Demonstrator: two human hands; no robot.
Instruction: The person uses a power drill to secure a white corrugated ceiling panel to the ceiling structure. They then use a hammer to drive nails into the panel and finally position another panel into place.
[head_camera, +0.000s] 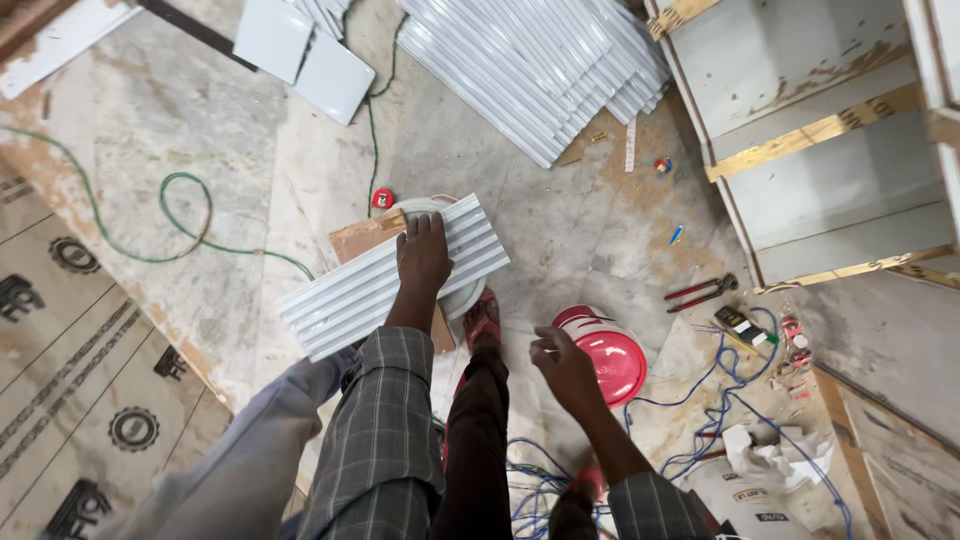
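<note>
L hand (424, 255) on fluted panel (393, 277).

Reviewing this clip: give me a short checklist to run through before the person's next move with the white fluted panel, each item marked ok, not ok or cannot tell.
1. Left hand flat on the white fluted panel: ok.
2. Panel supported underneath by the white bucket and plywood piece: ok.
3. Right hand free of tools: cannot tell; its fingers are curled, above the red lid.
4. Foot clear of the panel edge: not ok, it sits right beside it.
5. Floor clear of the blue wires: not ok.
6. Pliers within view: ok.
</note>
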